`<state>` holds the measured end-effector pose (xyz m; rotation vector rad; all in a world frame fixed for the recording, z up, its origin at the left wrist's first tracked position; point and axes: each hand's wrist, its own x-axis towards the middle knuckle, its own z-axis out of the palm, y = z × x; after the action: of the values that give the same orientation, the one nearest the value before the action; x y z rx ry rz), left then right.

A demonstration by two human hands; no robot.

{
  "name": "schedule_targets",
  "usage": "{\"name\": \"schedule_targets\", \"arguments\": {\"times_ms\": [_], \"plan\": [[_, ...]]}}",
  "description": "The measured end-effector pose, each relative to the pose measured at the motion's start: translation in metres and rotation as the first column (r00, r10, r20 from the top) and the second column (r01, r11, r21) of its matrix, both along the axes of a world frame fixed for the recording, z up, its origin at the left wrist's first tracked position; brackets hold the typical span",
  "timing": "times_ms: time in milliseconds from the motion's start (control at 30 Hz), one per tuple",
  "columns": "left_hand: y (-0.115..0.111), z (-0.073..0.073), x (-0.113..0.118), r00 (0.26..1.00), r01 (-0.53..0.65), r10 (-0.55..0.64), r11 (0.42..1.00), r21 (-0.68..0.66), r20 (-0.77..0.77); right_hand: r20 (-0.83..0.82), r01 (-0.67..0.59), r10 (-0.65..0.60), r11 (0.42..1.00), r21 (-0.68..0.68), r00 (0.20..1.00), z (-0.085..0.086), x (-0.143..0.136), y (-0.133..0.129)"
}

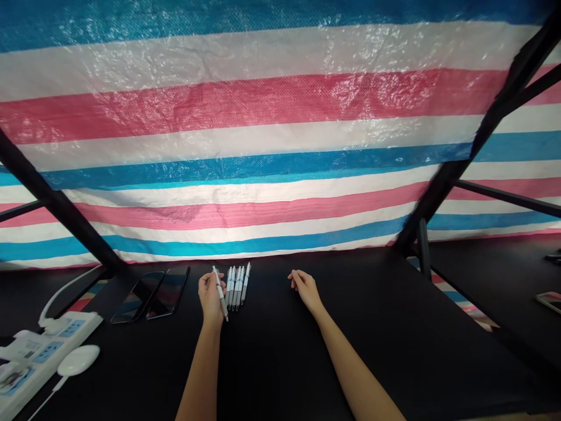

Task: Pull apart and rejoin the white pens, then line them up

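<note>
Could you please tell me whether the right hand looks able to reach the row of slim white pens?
Probably yes: the right hand looks empty, and only black tabletop shows between it and the slim white pens; the left hand, holding another white pen, is on their far side.

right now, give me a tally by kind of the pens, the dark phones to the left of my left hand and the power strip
pens: 6 (5 lying in the row, 1 in the left hand)
phones: 2
power strip: 1
total: 9

Left hand (211, 298), right hand (307, 290) bare; forearms (202, 365) bare.
</note>
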<state>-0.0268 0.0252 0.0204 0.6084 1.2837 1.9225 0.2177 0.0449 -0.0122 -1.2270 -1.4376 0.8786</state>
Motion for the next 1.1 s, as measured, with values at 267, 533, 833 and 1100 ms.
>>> {"name": "schedule_targets", "arguments": {"times_ms": [267, 533, 833, 1100], "plan": [[0.01, -0.026, -0.022, 0.897, -0.065, -0.041, 0.972, -0.225, -0.44, -0.003, -0.001, 0.001, 1.0, -0.011, 1.0, 0.002, 0.0, -0.001], [0.014, -0.039, -0.022, 0.573, -0.119, -0.121, 0.966, -0.229, -0.81, 0.014, -0.011, 0.011, 1.0, -0.002, 1.0, -0.001, 0.0, 0.0], [0.006, -0.032, -0.008, 0.444, -0.093, -0.198, 0.96, -0.264, -0.874, 0.033, -0.008, 0.007, 1.0, 0.01, 0.999, 0.0, 0.0, 0.0], [0.004, -0.03, 0.016, 0.593, 0.092, -0.202, 0.979, -0.184, -0.779, 0.078, -0.003, 0.003, 1.0, 0.002, 0.997, 0.003, 0.0, -0.003]]}}
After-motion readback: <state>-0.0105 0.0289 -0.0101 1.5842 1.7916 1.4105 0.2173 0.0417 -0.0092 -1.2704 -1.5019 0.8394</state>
